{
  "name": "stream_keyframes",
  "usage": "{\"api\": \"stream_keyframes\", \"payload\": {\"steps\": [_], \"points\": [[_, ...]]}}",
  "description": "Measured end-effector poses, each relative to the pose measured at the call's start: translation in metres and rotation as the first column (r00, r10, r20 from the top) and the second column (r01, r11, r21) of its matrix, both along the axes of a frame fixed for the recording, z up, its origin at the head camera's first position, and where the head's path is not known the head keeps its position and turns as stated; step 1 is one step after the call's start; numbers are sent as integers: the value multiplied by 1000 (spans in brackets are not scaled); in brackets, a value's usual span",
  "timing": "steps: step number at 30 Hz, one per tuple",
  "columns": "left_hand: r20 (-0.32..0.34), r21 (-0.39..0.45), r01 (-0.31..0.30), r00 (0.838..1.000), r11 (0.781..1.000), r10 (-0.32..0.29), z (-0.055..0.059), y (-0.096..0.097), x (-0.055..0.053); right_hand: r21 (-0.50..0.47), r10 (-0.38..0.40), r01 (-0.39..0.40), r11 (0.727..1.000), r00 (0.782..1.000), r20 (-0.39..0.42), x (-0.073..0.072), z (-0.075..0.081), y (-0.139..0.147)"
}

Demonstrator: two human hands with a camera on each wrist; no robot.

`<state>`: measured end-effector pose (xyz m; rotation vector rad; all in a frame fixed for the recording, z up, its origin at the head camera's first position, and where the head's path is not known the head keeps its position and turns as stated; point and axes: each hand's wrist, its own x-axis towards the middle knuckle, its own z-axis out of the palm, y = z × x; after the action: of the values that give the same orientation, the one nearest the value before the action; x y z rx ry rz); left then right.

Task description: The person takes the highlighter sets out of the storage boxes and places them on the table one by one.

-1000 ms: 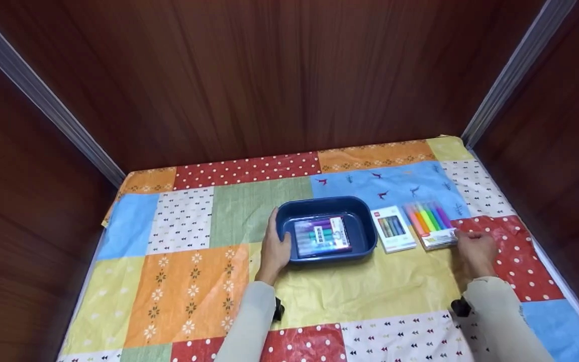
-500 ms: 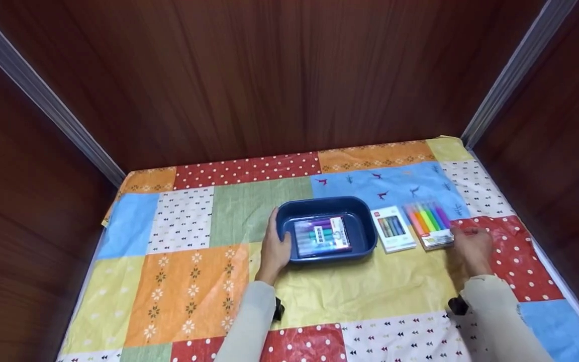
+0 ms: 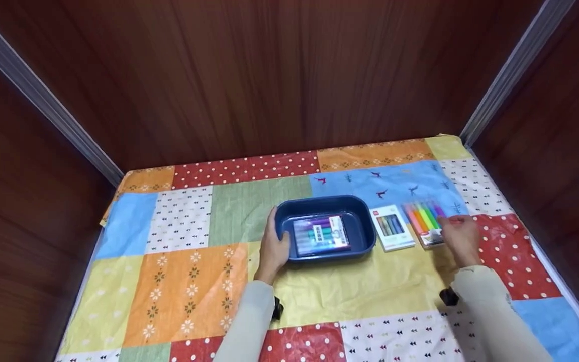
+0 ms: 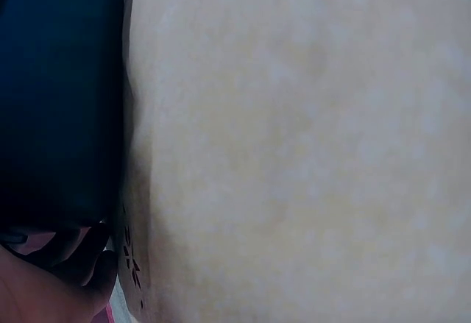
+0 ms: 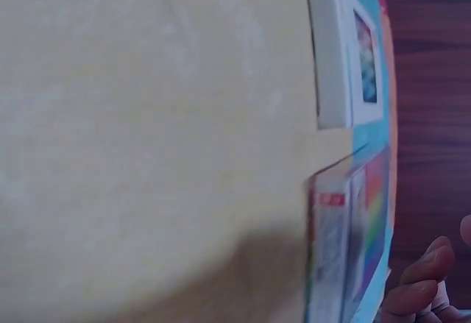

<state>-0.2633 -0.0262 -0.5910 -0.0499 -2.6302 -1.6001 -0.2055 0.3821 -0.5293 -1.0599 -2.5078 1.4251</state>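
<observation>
In the head view a dark blue tub (image 3: pixel 325 254) stands on the table, with a clear pack of coloured pens (image 3: pixel 322 241) lying flat inside it. My left hand (image 3: pixel 274 251) grips the tub's left wall, thumb over the rim and fingers along the outside; the left wrist view shows part of that hand (image 4: pixel 55 286) by the dark wall. My right hand (image 3: pixel 460 239) hovers by the right side of a pack of highlighters (image 3: pixel 422 221), partly covering it. In the right wrist view its loosely bent fingers (image 5: pixel 416 293) appear above the pack (image 5: pixel 331 257) and hold nothing.
Between tub and highlighters lies a white box with a picture window (image 3: pixel 394 229). A patchwork cloth (image 3: pixel 184 291) covers the table. Brown wood-grain panels (image 3: pixel 289 75) rise at the back and both sides.
My right hand has moved left and slightly away from me, from beside the highlighter pack's lower right corner to over its right side. The left hand, tub and packs have stayed in place.
</observation>
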Motion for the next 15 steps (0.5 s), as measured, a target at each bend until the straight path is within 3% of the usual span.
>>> {"api": "stream_keyframes", "payload": {"steps": [7,15], "points": [[-25,6,5,1000,1000,-5,1,-1,0,1,43,-43,999,998,-47,-13,11,-26],[-4,-2,0,1000,1000,0,1,0,1,-26,106,-108,994,991,-84,-23,25,-53]]}}
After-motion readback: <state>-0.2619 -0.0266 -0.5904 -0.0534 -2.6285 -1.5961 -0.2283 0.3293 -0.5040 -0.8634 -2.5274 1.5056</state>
